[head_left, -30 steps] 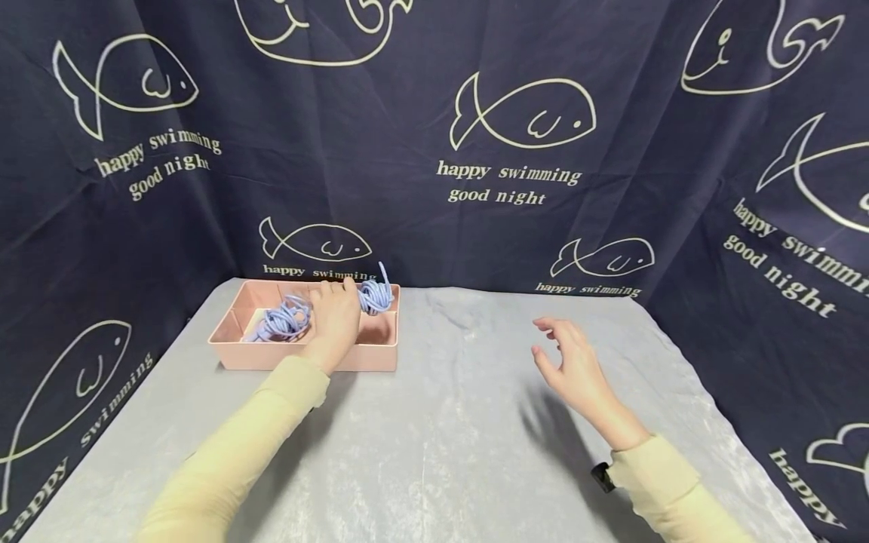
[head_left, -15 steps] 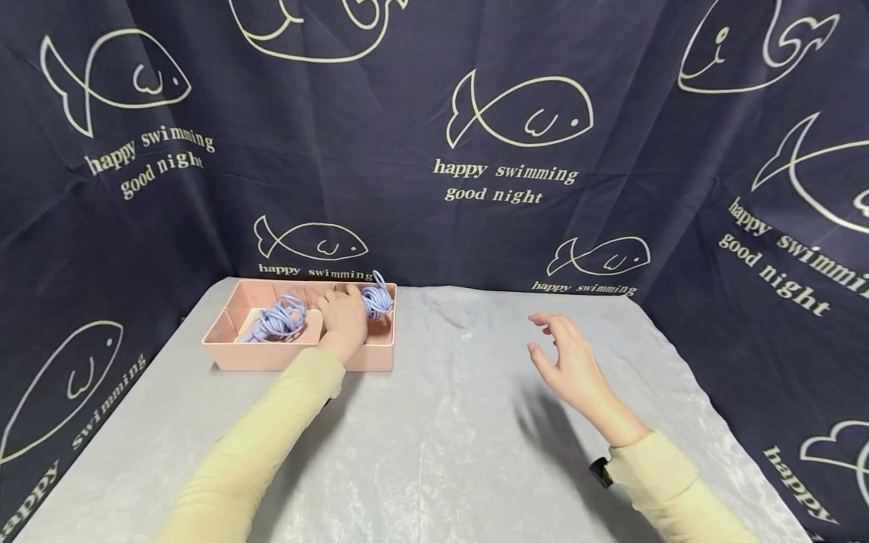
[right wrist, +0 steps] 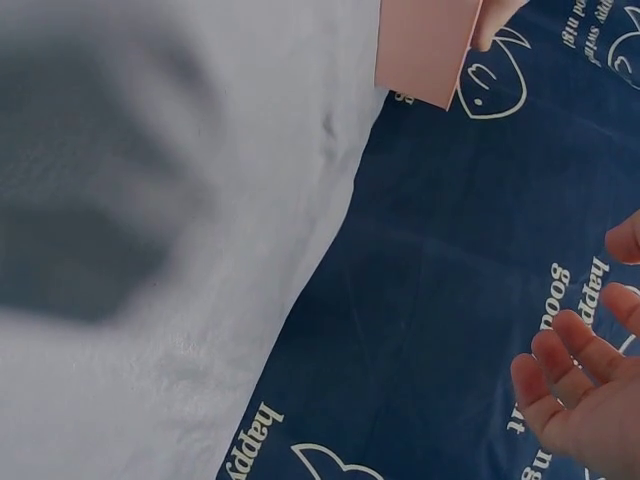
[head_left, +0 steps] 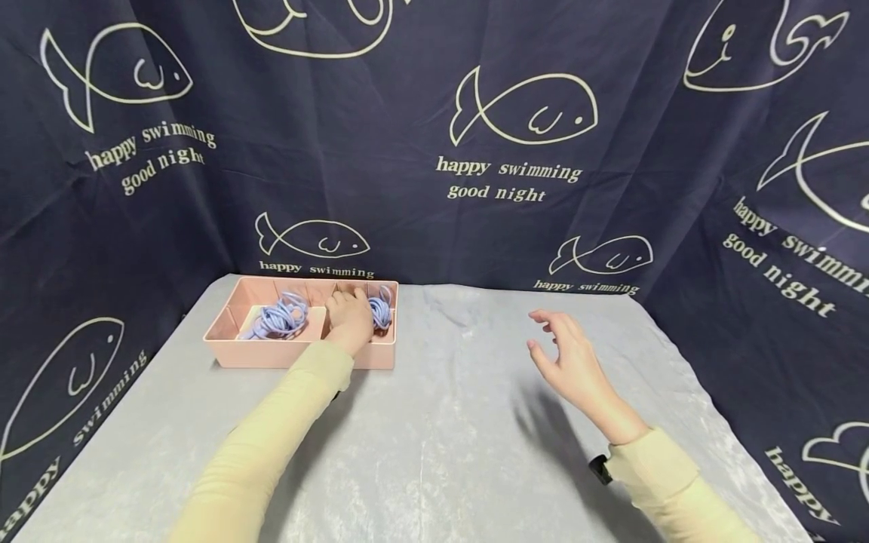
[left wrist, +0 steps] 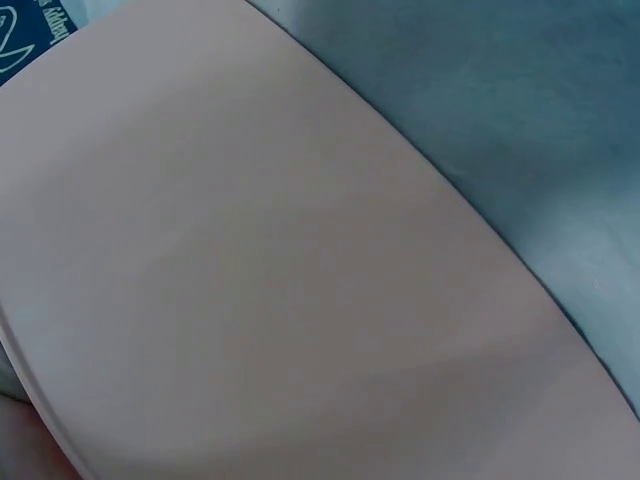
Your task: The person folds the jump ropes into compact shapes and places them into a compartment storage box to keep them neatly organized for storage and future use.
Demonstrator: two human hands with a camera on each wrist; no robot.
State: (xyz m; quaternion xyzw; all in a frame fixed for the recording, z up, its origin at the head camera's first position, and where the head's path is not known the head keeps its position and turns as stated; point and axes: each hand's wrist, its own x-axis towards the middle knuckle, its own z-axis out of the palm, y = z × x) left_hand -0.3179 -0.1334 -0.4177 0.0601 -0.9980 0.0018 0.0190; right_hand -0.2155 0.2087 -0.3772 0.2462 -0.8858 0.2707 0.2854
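Note:
My left hand point(head_left: 349, 317) reaches over the front wall of a pink divided box point(head_left: 271, 354) into its right part. Its curled fingers hold a coil of light blue cord point(head_left: 382, 311) low in the box, by the right wall; the thumb side of the grip is hidden. A second blue cord coil point(head_left: 280, 320) lies loosely tangled in the left part. In the left wrist view the box's pink wall point(left wrist: 300, 250) fills most of the picture. My right hand point(head_left: 566, 362) hovers over the table with loosely bent fingers and nothing in them; the right wrist view shows its fingers point(right wrist: 560, 365) apart.
Pale grey cloth covers the table point(head_left: 448, 422). Dark blue curtains point(head_left: 407, 151) with fish drawings and lettering stand close behind it and on both sides. The box sits at the back left, near the far edge. A black band point(head_left: 600, 469) shows at my right cuff.
My left hand has shifted slightly right and lowered, and the right cord coil has sunk from above the rim into the box. More of the box's middle shows. My right hand stays nearly still.

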